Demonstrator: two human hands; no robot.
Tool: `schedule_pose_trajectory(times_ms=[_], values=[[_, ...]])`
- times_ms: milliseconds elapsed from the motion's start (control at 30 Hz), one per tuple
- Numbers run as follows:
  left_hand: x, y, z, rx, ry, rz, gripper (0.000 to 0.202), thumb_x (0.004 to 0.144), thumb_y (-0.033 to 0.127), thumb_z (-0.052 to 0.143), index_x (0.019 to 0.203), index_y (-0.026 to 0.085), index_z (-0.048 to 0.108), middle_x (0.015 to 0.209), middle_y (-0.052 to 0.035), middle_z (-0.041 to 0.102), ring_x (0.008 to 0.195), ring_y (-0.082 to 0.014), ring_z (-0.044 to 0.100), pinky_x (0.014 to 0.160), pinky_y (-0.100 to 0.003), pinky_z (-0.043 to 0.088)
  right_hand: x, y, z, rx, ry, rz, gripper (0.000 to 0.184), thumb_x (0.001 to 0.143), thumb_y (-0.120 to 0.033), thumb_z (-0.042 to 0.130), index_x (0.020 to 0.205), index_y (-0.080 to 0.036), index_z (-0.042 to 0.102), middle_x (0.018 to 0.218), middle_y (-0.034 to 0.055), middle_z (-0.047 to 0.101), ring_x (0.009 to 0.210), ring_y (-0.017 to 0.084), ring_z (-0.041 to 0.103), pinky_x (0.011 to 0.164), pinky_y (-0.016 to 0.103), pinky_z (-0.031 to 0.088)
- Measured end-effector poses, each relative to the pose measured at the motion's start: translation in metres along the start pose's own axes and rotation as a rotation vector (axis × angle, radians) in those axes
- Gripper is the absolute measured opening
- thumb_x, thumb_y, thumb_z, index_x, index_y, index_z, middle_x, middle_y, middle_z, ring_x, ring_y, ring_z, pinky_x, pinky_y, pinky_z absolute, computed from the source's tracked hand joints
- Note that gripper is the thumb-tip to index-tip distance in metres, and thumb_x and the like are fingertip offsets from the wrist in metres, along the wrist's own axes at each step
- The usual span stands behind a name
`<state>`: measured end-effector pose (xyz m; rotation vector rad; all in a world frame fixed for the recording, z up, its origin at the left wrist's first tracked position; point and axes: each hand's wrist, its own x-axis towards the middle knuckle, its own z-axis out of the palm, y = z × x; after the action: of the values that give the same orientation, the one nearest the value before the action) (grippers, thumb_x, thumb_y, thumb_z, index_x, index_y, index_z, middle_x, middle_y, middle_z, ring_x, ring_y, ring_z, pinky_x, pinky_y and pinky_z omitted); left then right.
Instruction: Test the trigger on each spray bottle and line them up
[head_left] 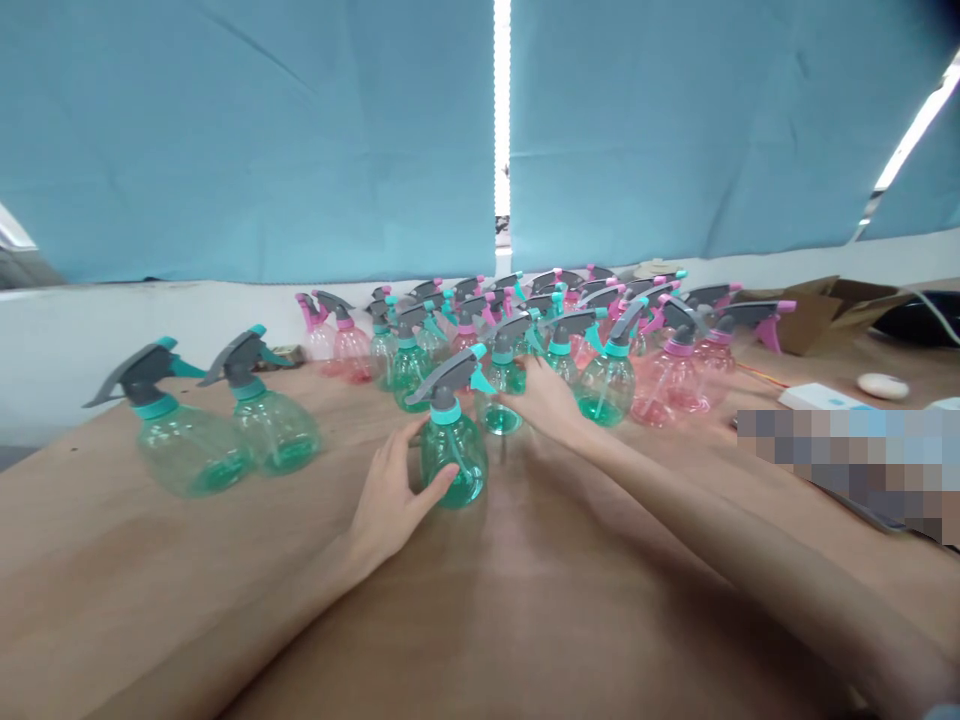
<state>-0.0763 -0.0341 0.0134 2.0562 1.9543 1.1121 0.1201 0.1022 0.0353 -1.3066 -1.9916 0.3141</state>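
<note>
My left hand (394, 490) curls round the left side of a green spray bottle (454, 455) with a grey trigger head, standing upright on the wooden table (525, 620). My right hand (546, 398) reaches further back and touches another green spray bottle (504, 385) at the front of a crowd of bottles; its fingers are partly hidden behind it. Many green and pink spray bottles (600, 340) stand packed together behind both hands.
Two green spray bottles (187, 435) (274, 420) stand apart at the left. A brown cardboard box (825, 305), a white box (821, 398) and a small white oval object (883, 385) lie at the right. Blue curtains (300, 130) hang behind.
</note>
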Motion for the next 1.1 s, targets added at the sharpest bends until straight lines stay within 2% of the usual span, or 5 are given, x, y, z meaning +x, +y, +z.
schedule_pose_trajectory(times_ms=[267, 400, 633, 767, 1100], values=[[0.028, 0.025, -0.012, -0.220, 0.008, -0.021, 0.064, 0.076, 0.048, 0.066, 0.130, 0.023, 0.044, 0.137, -0.0105, 0.052, 0.128, -0.0306, 0.046, 0.108, -0.049, 0.035, -0.031, -0.001, -0.024, 0.011, -0.005, -0.013, 0.071, 0.078, -0.053, 0.064, 0.133, -0.014, 0.042, 0.129, 0.0186, 0.054, 0.115, 0.037, 0.055, 0.088, 0.047, 0.047], [0.052, 0.040, -0.019, -0.375, -0.041, -0.029, 0.053, 0.076, 0.048, 0.066, 0.122, 0.023, 0.053, 0.118, -0.0076, 0.064, 0.108, -0.0256, 0.061, 0.094, -0.040, 0.047, -0.056, 0.003, -0.043, 0.040, -0.047, 0.012, 0.068, 0.078, -0.056, 0.063, 0.130, -0.016, 0.044, 0.130, 0.0187, 0.053, 0.115, 0.037, 0.056, 0.088, 0.050, 0.047], [0.041, 0.067, -0.014, -0.426, 0.020, -0.139, 0.028, 0.076, 0.043, 0.069, 0.091, 0.021, 0.064, 0.085, -0.0011, 0.067, 0.081, -0.0201, 0.061, 0.074, -0.032, 0.048, -0.098, 0.003, -0.059, 0.293, -0.470, -0.113, 0.078, 0.068, -0.067, 0.068, 0.129, -0.023, 0.047, 0.122, 0.0122, 0.060, 0.110, 0.033, 0.059, 0.086, 0.047, 0.049], [0.016, 0.092, -0.013, -0.443, -0.085, -0.131, 0.026, 0.080, 0.044, 0.065, 0.094, 0.024, 0.059, 0.086, 0.0012, 0.063, 0.081, -0.0178, 0.058, 0.072, -0.029, 0.046, -0.108, -0.011, -0.045, 0.426, -0.552, -0.232, 0.099, 0.061, -0.064, 0.076, 0.142, -0.024, 0.034, 0.124, 0.0115, 0.059, 0.109, 0.032, 0.058, 0.086, 0.048, 0.049], [0.022, 0.100, -0.038, -0.709, -0.473, 0.037, 0.054, 0.075, 0.029, 0.070, 0.125, 0.028, 0.049, 0.122, -0.0048, 0.060, 0.107, -0.0238, 0.059, 0.091, -0.040, 0.050, -0.108, -0.026, -0.034, 0.555, -0.627, -0.357, 0.077, 0.065, -0.053, 0.078, 0.131, -0.028, 0.047, 0.121, 0.0049, 0.060, 0.103, 0.026, 0.062, 0.081, 0.040, 0.053]])
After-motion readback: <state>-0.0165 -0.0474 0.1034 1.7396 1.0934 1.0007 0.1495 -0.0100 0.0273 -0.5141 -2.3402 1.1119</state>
